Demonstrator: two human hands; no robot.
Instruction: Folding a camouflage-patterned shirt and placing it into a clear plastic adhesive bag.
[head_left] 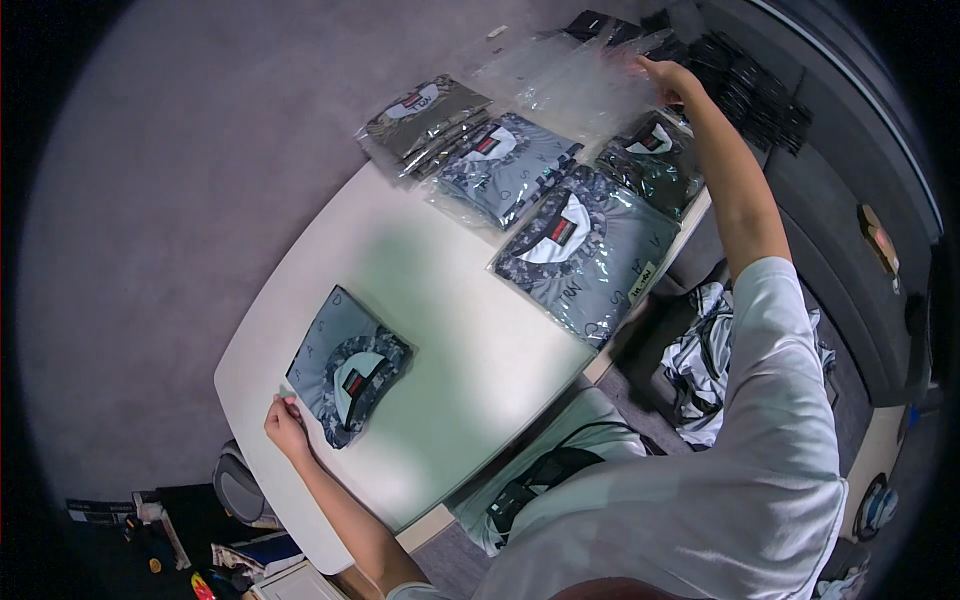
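A folded grey T-shirt (348,366) with a camouflage-patterned collar area and white inside neck lies on the white table (450,340). Just beside its lower left edge is my left hand (287,428), fingers curled in, with nothing visible in them. My right arm reaches to the far right end of the table. There my right hand (668,80) is closed on the edge of a clear plastic bag (590,85), one of several lying loosely in a pile. Its fingertips are partly hidden by the shiny plastic.
Bagged folded shirts lie at the table's far side: a brownish stack (425,120), grey ones (505,165), a large grey one (590,250) and a dark one (650,160). Black packages (750,90) rest on a grey sofa (830,200). White-and-black clothing (700,350) lies right of the table.
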